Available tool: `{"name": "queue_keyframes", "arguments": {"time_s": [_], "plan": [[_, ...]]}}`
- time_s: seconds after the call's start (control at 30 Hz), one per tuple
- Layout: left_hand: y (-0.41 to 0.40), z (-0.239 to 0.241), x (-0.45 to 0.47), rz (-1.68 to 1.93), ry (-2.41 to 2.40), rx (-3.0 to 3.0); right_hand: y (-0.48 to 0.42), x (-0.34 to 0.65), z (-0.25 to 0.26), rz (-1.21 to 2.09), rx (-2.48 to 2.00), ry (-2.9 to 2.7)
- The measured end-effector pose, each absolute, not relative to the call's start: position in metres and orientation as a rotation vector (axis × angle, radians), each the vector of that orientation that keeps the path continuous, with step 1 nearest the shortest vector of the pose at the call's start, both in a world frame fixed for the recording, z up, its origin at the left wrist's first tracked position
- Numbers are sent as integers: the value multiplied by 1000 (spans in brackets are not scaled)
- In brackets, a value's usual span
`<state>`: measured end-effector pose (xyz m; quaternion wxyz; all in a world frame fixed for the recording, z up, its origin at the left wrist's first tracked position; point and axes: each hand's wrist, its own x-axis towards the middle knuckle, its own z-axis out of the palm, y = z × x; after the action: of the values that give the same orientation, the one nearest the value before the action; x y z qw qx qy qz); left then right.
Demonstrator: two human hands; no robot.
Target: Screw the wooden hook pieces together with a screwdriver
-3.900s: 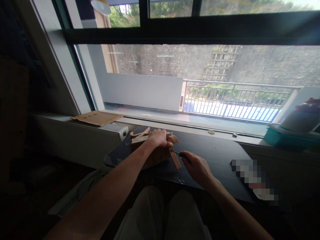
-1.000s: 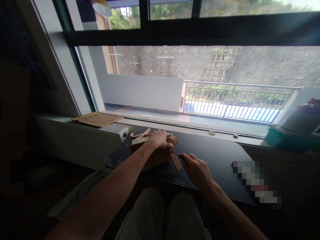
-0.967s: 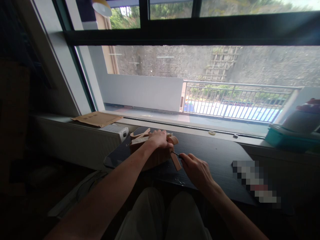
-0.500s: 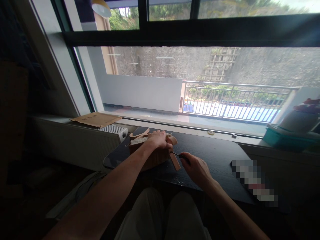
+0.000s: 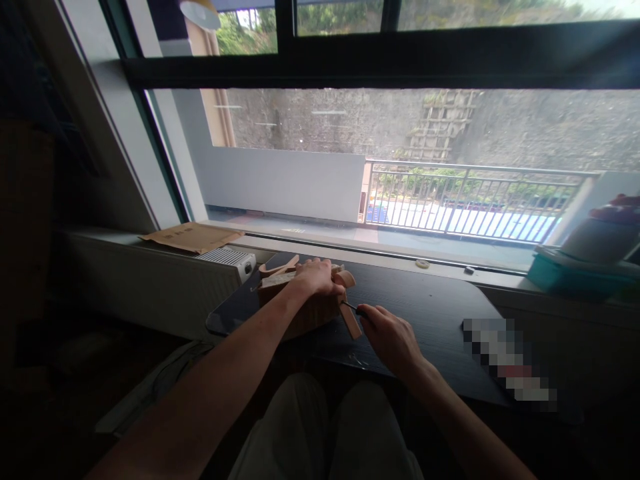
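A brown, leather-like bag (image 5: pixel 300 317) lies on the dark table, its top edge pale and strips curling at both ends. My left hand (image 5: pixel 315 275) grips its top near the right end, fingers curled over the far side and partly hidden. From that end a tan strap (image 5: pixel 351 323) hangs down toward the table. My right hand (image 5: pixel 387 333) is closed around the dark handle of a thin-shafted tool (image 5: pixel 359 311), either an awl or a small screwdriver. The tool's tip meets the upper part of the strap, just below my left thumb.
The black table (image 5: pixel 425 333) has rounded corners and stands against the windowsill. A pixelated object (image 5: pixel 507 367) lies at its right. A brown envelope (image 5: pixel 193 237) rests on the left ledge beside a radiator (image 5: pixel 227 258). A teal box (image 5: pixel 565 270) sits on the sill at right.
Almost nothing differs. My right hand and the tool have shifted very slightly left; my left hand keeps its place on the bag.
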<state>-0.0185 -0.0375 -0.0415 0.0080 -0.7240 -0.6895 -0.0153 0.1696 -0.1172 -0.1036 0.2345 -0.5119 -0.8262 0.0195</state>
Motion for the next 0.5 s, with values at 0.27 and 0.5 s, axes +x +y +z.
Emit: {"name": "queue_keyframes", "arguments": {"time_s": [0.27,0.5], "plan": [[-42,-37,-17,-45,-2196,-2273,-113,173,-102,197,-1462,-2205],[-36,-42,-20,-47,-2169,-2269,-120,175,-99,-215,-1405,-2418]]}}
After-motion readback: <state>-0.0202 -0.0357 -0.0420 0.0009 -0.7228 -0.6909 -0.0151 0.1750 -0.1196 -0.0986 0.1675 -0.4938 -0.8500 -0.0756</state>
